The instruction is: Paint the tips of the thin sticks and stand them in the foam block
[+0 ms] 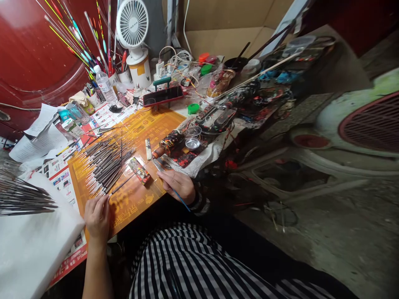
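Observation:
My left hand (97, 215) is at the near edge of the orange mat, its fingers pinched on the end of a thin dark fishing float (122, 184). The float slants up and right past a paint-smeared block (139, 170). Between the fingers of my right hand (178, 185) is a slim paintbrush (181, 198) with a blue handle. Its tip lies close to the float's far end; I cannot tell whether they touch. A pile of similar dark floats (107, 166) with pale tips covers the left part of the orange mat (156, 124).
Many dark floats (25, 197) stick out of white foam (37, 245) on the left. A paint-crusted motor-like device (170, 141) and a small clear cup (192, 143) sit to the right. Behind stand a phone (163, 96), a water bottle (105, 85) and a white fan (132, 25).

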The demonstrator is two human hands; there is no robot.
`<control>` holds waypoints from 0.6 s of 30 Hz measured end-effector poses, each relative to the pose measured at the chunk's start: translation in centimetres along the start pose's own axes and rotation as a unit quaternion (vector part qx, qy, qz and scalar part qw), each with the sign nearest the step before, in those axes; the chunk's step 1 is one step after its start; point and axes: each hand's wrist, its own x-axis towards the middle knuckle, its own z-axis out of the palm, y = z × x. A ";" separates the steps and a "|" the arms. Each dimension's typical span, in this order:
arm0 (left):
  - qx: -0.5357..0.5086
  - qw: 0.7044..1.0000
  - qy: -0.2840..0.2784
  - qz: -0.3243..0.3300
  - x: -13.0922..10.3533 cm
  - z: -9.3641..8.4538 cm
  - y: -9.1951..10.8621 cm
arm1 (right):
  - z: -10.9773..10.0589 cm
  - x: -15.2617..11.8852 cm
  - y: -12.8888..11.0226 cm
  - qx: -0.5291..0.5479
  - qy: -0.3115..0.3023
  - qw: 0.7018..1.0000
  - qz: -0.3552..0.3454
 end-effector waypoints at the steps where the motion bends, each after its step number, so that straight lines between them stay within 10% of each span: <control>1: 0.001 1.000 -0.001 -0.001 0.0 0.0 0.0 | 0.0 0.0 0.0 -0.001 0.001 1.000 0.000; 18: 0.001 1.000 0.000 -0.009 -0.1 -0.1 0.1 | 0.0 0.3 -0.2 0.013 -0.008 1.000 0.006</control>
